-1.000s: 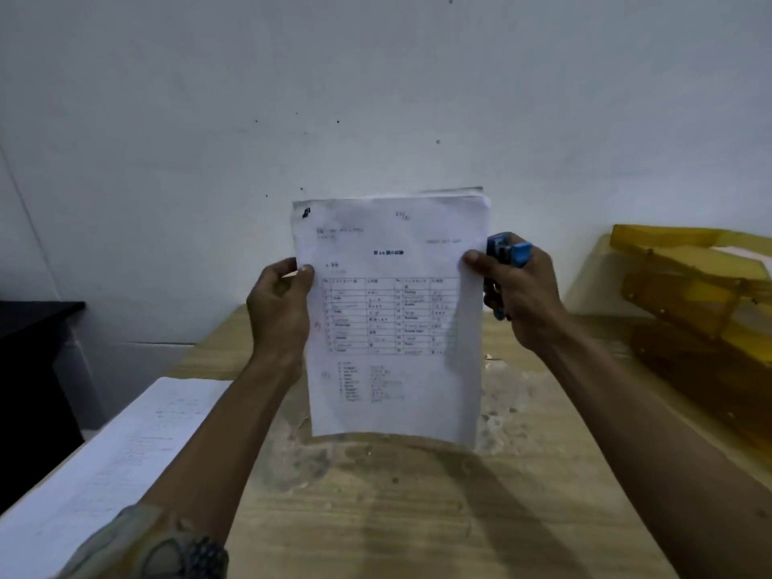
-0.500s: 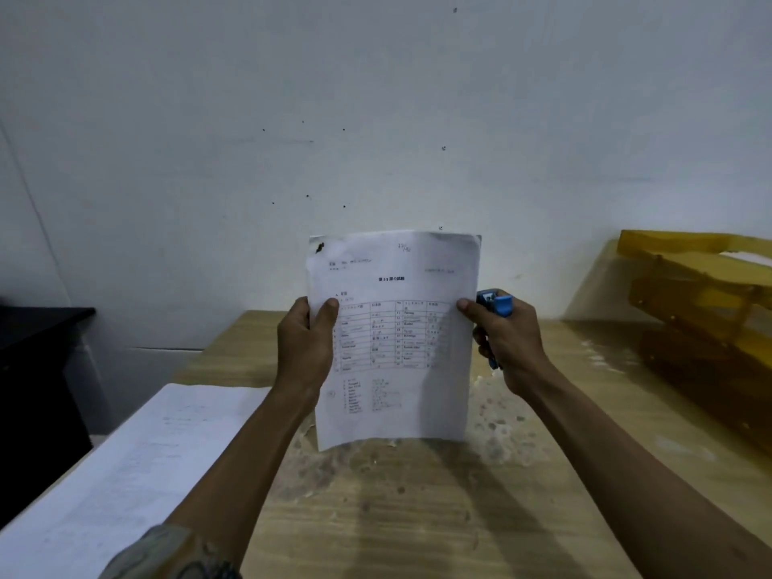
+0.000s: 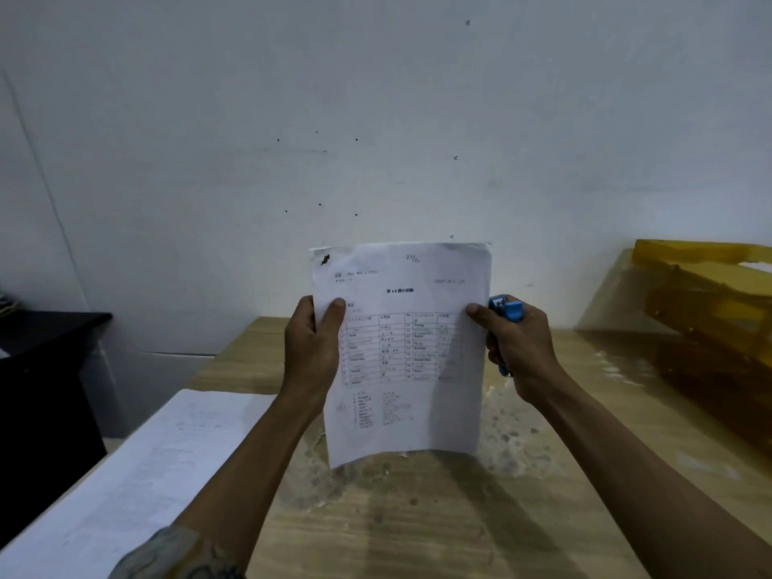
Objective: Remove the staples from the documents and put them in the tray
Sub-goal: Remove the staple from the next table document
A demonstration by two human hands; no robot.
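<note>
Forearms reach up from the bottom of the view, and between them the document (image 3: pixel 403 353) stands upright, clear of the table (image 3: pixel 417 528). Left hand (image 3: pixel 311 348) clamps the sheets' left edge, thumb pressed flat on the front, the other fingers hidden behind. Right hand (image 3: pixel 518 348) does double duty: thumb tip pinching the right edge against fingers I can't see, while the palm curls around a blue staple remover (image 3: pixel 505 313) poking out above the knuckles. Held taut like that, the pages look squared up, probably for a check before the next move. Up past the left thumb, at the top corner, sits a dark torn mark (image 3: pixel 325 259); whether a staple is left there, too small to tell. Beyond the right fingers, well apart, the stacked yellow tray (image 3: pixel 710 294) waits at the table's far right. Below the left wrist lies a white stack of paper (image 3: pixel 138 465). Wood top looks scuffed and blotchy under the sheets. Behind everything, a pale wall (image 3: pixel 376 119) with small dark specks, and a black cabinet (image 3: pixel 46 369) off to the left.
</note>
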